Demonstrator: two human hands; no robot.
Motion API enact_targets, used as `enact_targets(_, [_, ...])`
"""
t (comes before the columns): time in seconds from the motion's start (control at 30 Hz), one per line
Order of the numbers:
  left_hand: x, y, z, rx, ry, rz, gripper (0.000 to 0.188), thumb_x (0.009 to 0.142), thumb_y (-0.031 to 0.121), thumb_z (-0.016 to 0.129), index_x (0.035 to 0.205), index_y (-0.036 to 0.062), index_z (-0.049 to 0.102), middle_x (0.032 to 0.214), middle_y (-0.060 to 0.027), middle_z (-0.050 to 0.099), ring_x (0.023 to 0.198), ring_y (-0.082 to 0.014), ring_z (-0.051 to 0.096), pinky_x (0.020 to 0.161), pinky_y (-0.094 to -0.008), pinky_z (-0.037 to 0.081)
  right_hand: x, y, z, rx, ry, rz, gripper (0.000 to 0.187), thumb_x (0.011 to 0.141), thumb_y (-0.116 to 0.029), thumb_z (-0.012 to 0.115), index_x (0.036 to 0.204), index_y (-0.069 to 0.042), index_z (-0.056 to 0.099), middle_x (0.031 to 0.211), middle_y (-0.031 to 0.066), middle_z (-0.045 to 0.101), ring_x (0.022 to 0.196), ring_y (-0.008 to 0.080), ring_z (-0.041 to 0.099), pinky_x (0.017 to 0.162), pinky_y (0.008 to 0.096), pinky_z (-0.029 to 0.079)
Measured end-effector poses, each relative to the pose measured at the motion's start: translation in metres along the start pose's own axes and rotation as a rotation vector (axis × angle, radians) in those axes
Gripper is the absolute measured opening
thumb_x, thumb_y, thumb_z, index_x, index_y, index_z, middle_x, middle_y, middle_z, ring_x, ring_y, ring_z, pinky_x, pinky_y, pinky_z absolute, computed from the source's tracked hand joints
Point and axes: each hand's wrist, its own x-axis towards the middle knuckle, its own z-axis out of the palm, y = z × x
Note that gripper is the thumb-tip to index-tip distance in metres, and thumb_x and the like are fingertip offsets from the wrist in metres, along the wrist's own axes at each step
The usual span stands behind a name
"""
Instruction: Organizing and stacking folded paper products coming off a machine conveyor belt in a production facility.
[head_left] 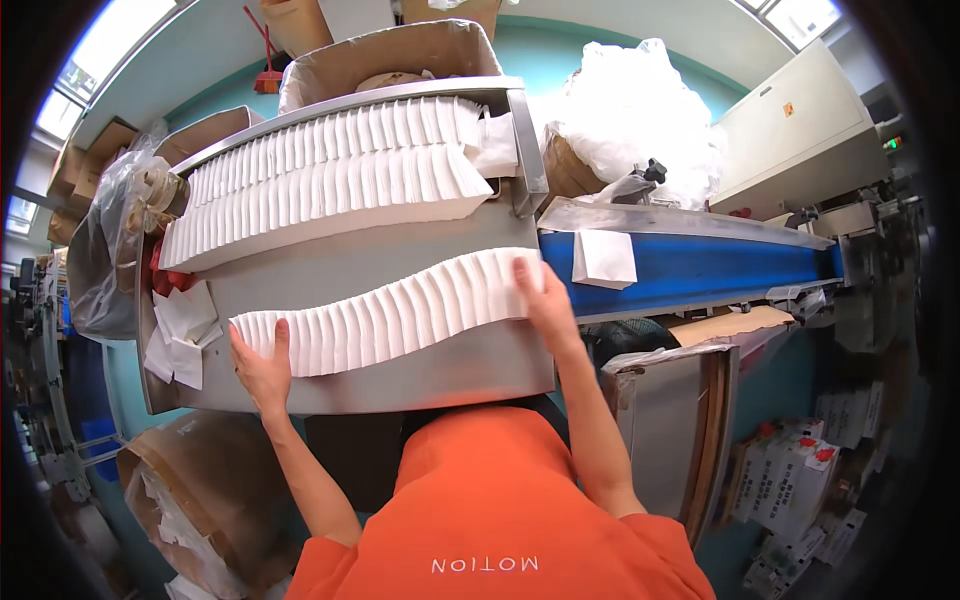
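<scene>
Spread apart, the left hand [264, 372] and right hand [550, 308] press on opposite ends of a row [385, 318] of folded white paper on a metal table [450, 384]. Behind, two back rows [340, 190]; beyond, a carton [440, 48] holds something brown, hard to identify.

An open cardboard box [390, 50] and a red broom [267, 80] stand beyond the far edge of the metal table [450, 375]; bulging white plastic [645, 110] rises past its far right corner, a brown carton [220, 480] below the near left.
</scene>
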Motion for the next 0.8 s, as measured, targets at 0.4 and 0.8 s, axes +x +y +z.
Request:
enact_targets(0.4, [0.022,0.017,-0.021,0.045,-0.197,-0.119,0.097,0.081,0.067,0.063,0.136,-0.0090,0.039,0.135,-0.0300,0.048,0.124,-0.0438,0.048,0.104,-0.0458,0.038,-0.037,0.022,-0.029,0.316,-0.117,0.226,0.036,0.094,-0.022,0.061,0.123,-0.002,0.056,0.108,0.0047,0.063,0.090,0.0125,0.061,0.074,0.0251,0.050])
enact_targets(0.8, [0.018,0.029,-0.008,0.052,-0.131,-0.004,0.097,0.085,0.062,0.062,0.149,-0.0005,0.023,0.148,-0.0276,0.035,0.136,-0.0425,0.036,0.111,-0.0446,0.030,-0.032,0.012,0.004,0.329,-0.045,0.292,0.046,0.097,-0.043,0.056,0.112,0.000,0.062,0.098,0.0041,0.066,0.091,0.0123,0.060,0.080,0.0291,0.048])
